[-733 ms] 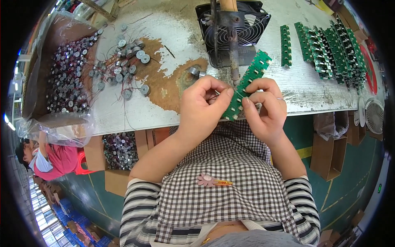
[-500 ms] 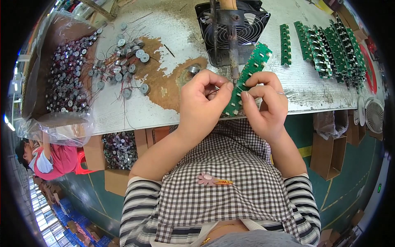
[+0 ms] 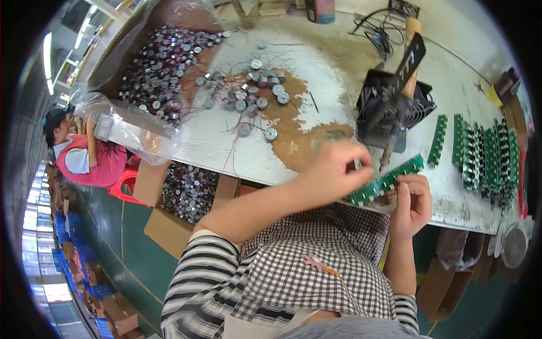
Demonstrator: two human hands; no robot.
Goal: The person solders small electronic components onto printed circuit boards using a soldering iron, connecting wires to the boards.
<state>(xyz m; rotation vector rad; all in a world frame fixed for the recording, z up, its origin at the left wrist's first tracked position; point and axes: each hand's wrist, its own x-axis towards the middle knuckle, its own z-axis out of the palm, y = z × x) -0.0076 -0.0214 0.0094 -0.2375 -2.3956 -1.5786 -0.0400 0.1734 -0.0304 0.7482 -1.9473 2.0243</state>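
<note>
Green and glossy, a narrow circuit board (image 3: pixel 390 179) sits across my feed, slanting from its lower left end up to its far right corner. Small pale, blocky parts line its near edge, and finer light marks run along the rest of its face. I see it at the front edge of the white worktable (image 3: pixel 254 158), between both hands, its lower end reaching close to that edge.

My view has the right hand (image 3: pixel 412 210) grasping the board by its near edge, thumb and fingers pinched toward the right end. The left hand (image 3: pixel 341 168) is curled beside the other end, thumb and forefinger drawn together; it is blurred, and I cannot tell whether anything is between them.

Just beyond the board, a metal rod (image 3: pixel 388 153) points down; I cannot make out whether its tip touches. Behind the rod I see a black fan (image 3: pixel 370 107). Similar green boards (image 3: pixel 485 161) stand bunched to the right, with a single strip (image 3: pixel 437 140) lying apart. Round silvery motors (image 3: pixel 241 105) with thin reddish wires lie scattered to the left.
</note>
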